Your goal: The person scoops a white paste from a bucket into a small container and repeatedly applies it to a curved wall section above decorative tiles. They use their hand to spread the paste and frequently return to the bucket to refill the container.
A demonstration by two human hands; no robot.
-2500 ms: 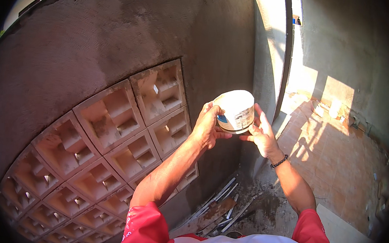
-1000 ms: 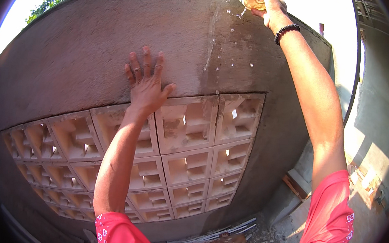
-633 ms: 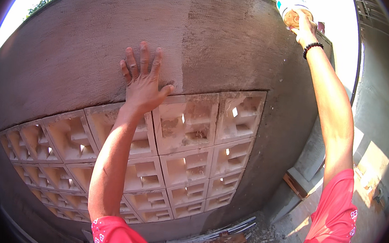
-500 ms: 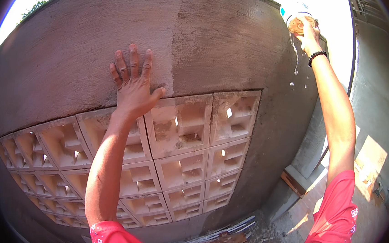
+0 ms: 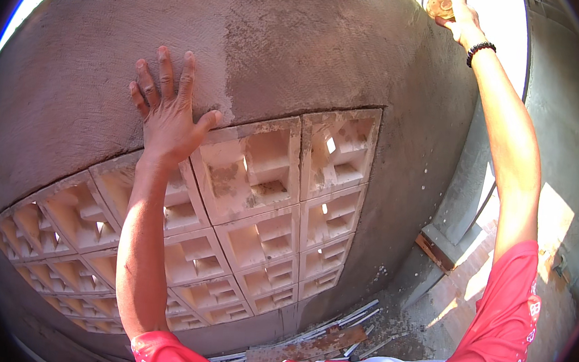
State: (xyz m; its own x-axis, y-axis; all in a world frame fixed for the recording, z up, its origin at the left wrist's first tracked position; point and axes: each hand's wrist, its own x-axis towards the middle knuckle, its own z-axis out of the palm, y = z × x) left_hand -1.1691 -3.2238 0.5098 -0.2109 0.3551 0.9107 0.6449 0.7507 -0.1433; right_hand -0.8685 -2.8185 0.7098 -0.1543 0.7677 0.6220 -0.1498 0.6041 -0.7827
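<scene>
"Against the grey wall (image 5: pixel 313 47), on the left, how is the left hand (image 5: pixel 171 127) set?"

"Flat, fingers spread, with nothing held. Its thumb lies just beside the far edge of the pale openwork blocks (image 5: pixel 250 161); the forearm crosses in front of them."

"And the tub (image 5: pixel 441 5)?"

"Far right, by the wall's far edge, partly out of view, its round tan base turned toward us. The right hand (image 5: pixel 466 23) has its fingers curled around that base, gripping it."

"Anything on that wrist?"

"A dark beaded bracelet (image 5: pixel 481 53)."

"What about the wall's surface?"

"Paler left, darker right, the border just right of the left hand. Small pale drops (image 5: pixel 426 170) show on the right; airborne or clinging, I can't tell. White strips (image 5: pixel 353 317) lie near the wall's foot."
</scene>
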